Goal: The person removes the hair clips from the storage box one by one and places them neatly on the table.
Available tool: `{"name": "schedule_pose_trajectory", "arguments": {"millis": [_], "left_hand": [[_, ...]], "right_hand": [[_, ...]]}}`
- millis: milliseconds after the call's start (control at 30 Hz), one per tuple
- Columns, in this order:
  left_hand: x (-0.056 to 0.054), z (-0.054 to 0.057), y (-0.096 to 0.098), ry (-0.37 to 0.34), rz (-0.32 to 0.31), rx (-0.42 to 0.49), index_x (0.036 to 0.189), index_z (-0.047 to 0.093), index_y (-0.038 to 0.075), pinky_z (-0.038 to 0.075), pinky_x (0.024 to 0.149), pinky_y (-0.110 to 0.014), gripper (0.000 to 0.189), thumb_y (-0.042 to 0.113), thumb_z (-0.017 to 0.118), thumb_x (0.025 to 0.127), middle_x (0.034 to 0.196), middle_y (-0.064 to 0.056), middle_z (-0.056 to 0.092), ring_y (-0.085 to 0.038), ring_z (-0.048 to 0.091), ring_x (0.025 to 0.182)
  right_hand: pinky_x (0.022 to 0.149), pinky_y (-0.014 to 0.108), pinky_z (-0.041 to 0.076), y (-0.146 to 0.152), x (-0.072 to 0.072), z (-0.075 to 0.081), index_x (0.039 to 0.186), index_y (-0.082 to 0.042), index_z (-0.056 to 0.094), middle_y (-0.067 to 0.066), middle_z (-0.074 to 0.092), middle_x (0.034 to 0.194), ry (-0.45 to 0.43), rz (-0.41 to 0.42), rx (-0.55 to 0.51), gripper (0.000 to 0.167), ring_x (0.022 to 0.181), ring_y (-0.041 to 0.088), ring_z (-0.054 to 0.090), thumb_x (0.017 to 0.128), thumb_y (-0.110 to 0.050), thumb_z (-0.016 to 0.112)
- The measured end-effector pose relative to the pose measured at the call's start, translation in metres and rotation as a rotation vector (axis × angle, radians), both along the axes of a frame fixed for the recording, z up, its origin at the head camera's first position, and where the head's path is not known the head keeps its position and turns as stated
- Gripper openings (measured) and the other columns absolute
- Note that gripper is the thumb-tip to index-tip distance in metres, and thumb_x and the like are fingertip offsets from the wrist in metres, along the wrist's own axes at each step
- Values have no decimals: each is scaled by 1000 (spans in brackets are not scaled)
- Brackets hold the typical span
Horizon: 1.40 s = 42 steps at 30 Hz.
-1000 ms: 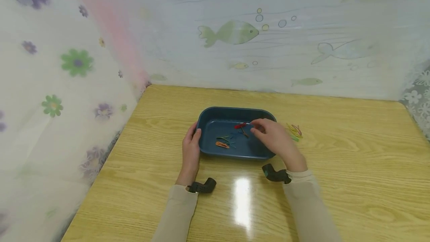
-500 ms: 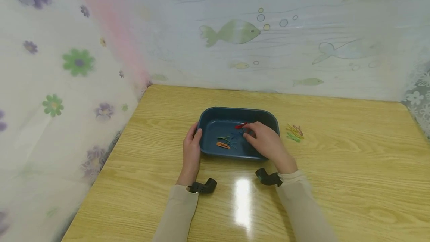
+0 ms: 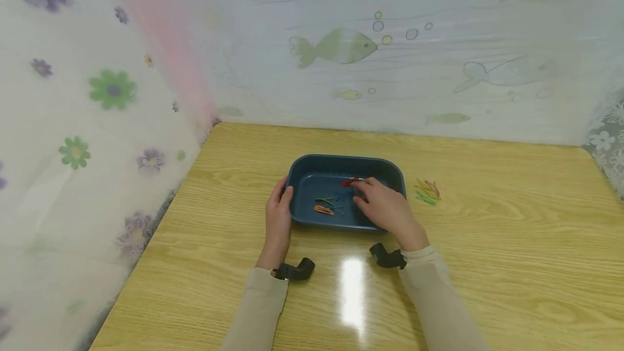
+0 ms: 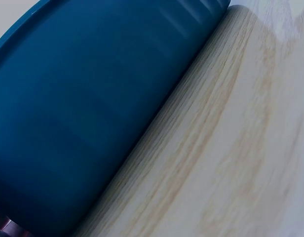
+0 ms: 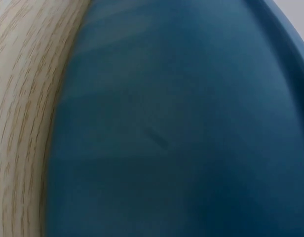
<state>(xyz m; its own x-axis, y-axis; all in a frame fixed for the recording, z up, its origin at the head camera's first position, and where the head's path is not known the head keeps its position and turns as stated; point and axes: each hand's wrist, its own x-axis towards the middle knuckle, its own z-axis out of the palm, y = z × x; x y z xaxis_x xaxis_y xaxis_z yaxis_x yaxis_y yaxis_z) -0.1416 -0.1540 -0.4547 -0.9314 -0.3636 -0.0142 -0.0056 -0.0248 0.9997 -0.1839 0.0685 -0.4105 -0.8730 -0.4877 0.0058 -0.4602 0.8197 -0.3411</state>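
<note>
A dark blue rectangular basin stands on the table, with several small hair clips on its floor. My left hand grips the basin's left side, thumb over the rim and the other fingers outside. My right hand reaches over the near right rim into the basin. Its index fingertip is right at the end of a red hair clip, and a gap shows between thumb and index finger. Blue clips lie just left of the thumb. An orange hair clip and a thin yellow-green clip are further left.
Yellow, pink and green clips lie in a small pile on the wooden table, right of the basin. Patterned curtains with fish and flowers hang behind and at the left. Both wrist views show mostly the basin's outer wall.
My right hand has moved left and deeper into the basin, from the right end toward the red clip, hiding the brown clip seen earlier. My left hand stays on the rim.
</note>
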Motion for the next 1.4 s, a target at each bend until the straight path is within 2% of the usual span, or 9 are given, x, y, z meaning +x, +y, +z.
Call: {"name": "schedule_pose_trajectory", "arguments": {"millis": [200, 400, 633, 800, 1033, 1400], "left_hand": [[-1, -1, 0, 2, 4, 13, 123, 51, 25, 31, 98, -27, 35, 36, 49, 91, 125, 11, 48, -4, 39, 118], [-1, -1, 0, -4, 1, -1, 123, 51, 27, 31, 98, -26, 34, 37, 48, 91, 125, 12, 47, -3, 39, 118], [-1, 1, 1, 2, 2, 0, 124, 51, 25, 31, 99, -27, 34, 34, 48, 92, 126, 10, 47, -4, 39, 118], [0, 3, 1, 11, 5, 6, 124, 51, 23, 31, 99, -28, 33, 31, 48, 92, 126, 9, 48, -5, 39, 118], [0, 2, 1, 16, 5, 8, 125, 51, 21, 31, 99, -29, 35, 32, 48, 92, 126, 7, 48, -6, 39, 119], [-1, 1, 1, 16, 4, 16, 125, 51, 21, 30, 99, -28, 35, 32, 48, 92, 126, 8, 48, -6, 39, 119]], "right_hand": [[67, 40, 47, -1, 0, 1, 128, -17, 49, 9, 49, 122, -62, 5, 74, 44, 103, 24, 52, 89, -34, 53], [64, 37, 47, 0, 2, 1, 127, -17, 51, 6, 50, 118, -81, 9, 106, 43, 101, 22, 52, 88, -33, 54], [74, 43, 47, 0, 1, 2, 120, -15, 57, 6, 52, 116, -74, -6, 100, 37, 102, 22, 52, 88, -32, 55], [73, 43, 47, -1, 1, 3, 114, -15, 61, 4, 57, 109, -61, -28, 78, 31, 97, 22, 55, 86, -28, 58], [64, 36, 47, -2, -2, 2, 91, -13, 68, 2, 62, 90, -32, -56, 45, 11, 77, 17, 55, 83, -19, 63], [67, 38, 48, -1, 0, 0, 88, -11, 66, 3, 63, 86, -8, -88, -1, 8, 78, 20, 58, 82, -12, 61]]}}
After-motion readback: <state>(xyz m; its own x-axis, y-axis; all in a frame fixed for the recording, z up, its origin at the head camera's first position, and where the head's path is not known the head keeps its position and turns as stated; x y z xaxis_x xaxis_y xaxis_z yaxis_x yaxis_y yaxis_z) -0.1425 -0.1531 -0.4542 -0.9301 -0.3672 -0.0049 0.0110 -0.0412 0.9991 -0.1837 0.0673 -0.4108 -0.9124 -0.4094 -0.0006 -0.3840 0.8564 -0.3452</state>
